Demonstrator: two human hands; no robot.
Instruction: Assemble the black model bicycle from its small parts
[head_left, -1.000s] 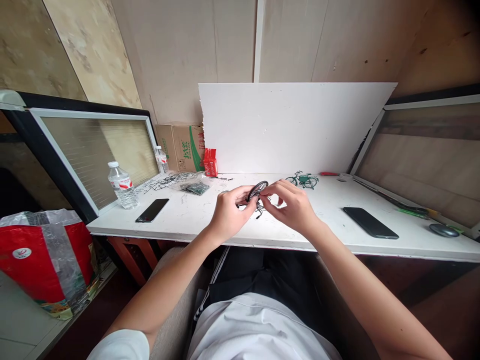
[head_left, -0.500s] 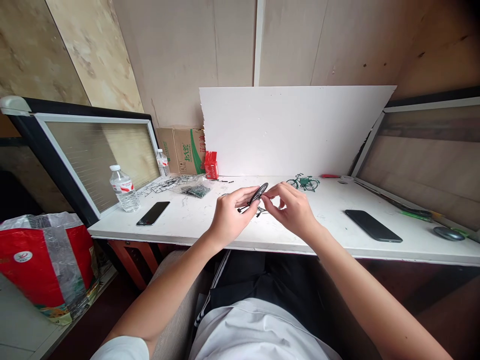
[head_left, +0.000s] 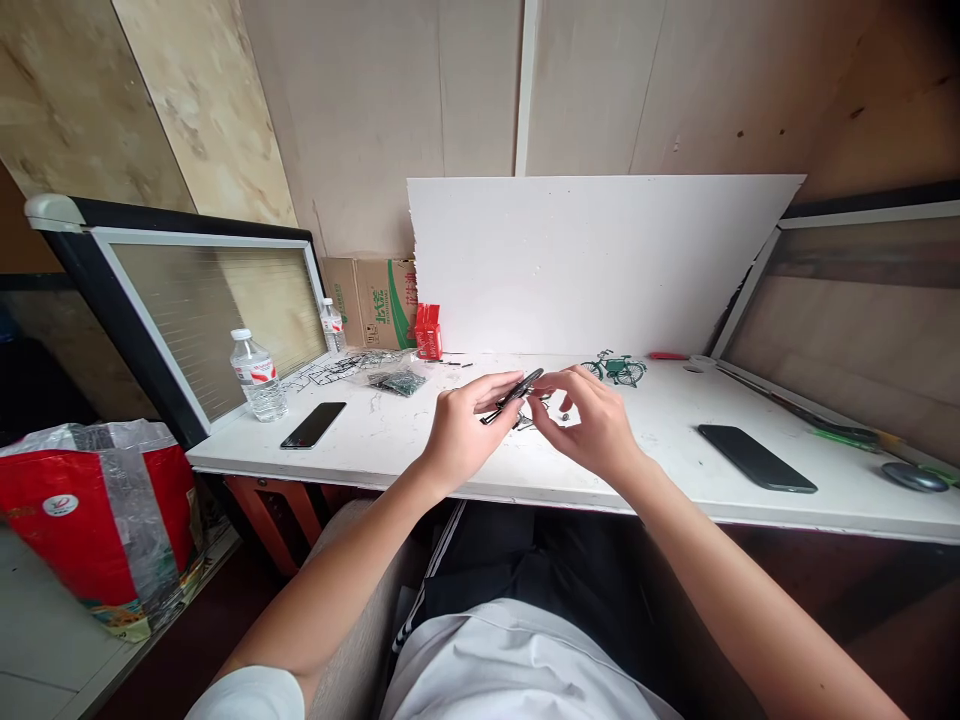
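Above the middle of the table, my left hand (head_left: 466, 425) is closed on a small black model bicycle part (head_left: 519, 393), with a round wheel tilted up at its top. Its lower portion is partly covered by my fingers. My right hand (head_left: 589, 418) is bent close against the wheel's right side, thumb and index finger curled in a pinch. Whatever lies between those fingertips is too small to make out. Thin dark parts lie on the table behind and under my hands, partly hidden. A green model bicycle (head_left: 615, 368) stands just behind my right hand.
Black part frames (head_left: 330, 370) and a bag of dark pieces (head_left: 399, 382) lie left. Phones (head_left: 313, 425) (head_left: 756, 458) flank my hands. Water bottles (head_left: 259, 378), a red box (head_left: 428, 332) and a carton (head_left: 379, 305) stand at the back left; a mouse (head_left: 913, 477) sits right.
The view has shifted slightly, so the table items appear a little further right. My right fingertips have parted slightly at the wheel; my left hand keeps its hold.
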